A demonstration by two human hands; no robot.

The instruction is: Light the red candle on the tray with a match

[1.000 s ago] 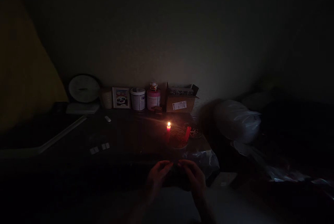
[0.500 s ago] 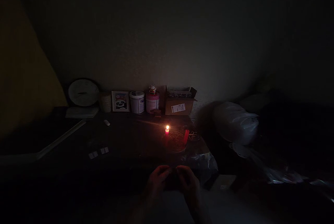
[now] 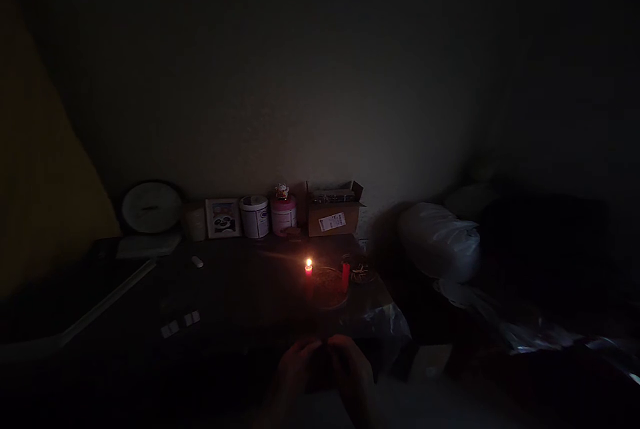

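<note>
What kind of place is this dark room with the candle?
Probably a room in a home, lit only by a lit candle on a dark table. Along the wall stand a round clock, a framed panda picture and a cardboard box.

Dark table [image 3: 240,289] with lit candle [image 3: 309,268]

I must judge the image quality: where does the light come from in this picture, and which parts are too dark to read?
Head view: the only light is the lit candle on the table; it reaches the jars and the cardboard box by the wall. The left hand and right hand are dim shapes, what they hold unreadable; the edges are black.
</note>
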